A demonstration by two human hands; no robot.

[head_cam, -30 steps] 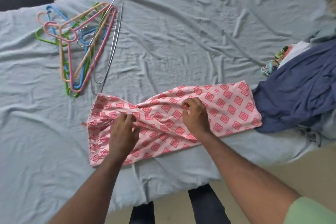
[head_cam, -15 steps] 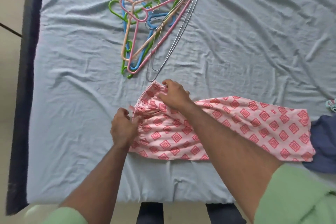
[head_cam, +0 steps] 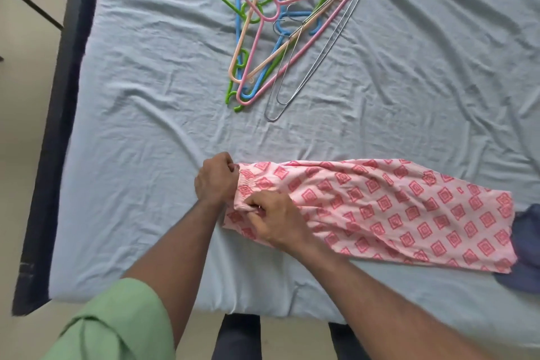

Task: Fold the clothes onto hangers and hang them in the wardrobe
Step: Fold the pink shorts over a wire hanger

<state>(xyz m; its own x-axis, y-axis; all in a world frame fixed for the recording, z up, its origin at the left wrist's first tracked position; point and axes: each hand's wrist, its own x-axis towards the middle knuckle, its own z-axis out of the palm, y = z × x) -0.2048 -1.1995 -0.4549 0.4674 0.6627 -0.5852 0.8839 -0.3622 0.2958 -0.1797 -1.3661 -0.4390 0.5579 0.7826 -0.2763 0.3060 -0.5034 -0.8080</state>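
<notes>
Pink cotton with a red diamond print is what we have under our hands: the pink garment (head_cam: 394,207) lies flat and lengthwise on the bed sheet (head_cam: 152,131), a pale blue, creased cloth that covers the bed. We take that garment as our landmark. Our left hand (head_cam: 216,181) sits at its gathered end, the far corner of that end, with the fingers curled in and gripping the bunched fabric. Our right hand (head_cam: 277,219) lies just beside it on the near side of the same end, fingers bent and pinching a fold of the cloth. The two hands are close together but not touching, as far as we can see. Both forearms reach in from below, and a green sleeve (head_cam: 117,321) shows on the left one.

Beyond the garment, well apart from it and a little past its gathered end, the hangers (head_cam: 271,38) lie in a loose overlapping heap on the sheet: pink, peach, blue and green plastic ones, with thin wire ones crossing them. None of them touches the garment.

At the garment's opposite end a dark blue cloth (head_cam: 526,242) lies against it, partly under its corner and cut off by the picture's edge. Past the gathered end, beyond the sheet, runs the dark bed frame (head_cam: 58,126).
</notes>
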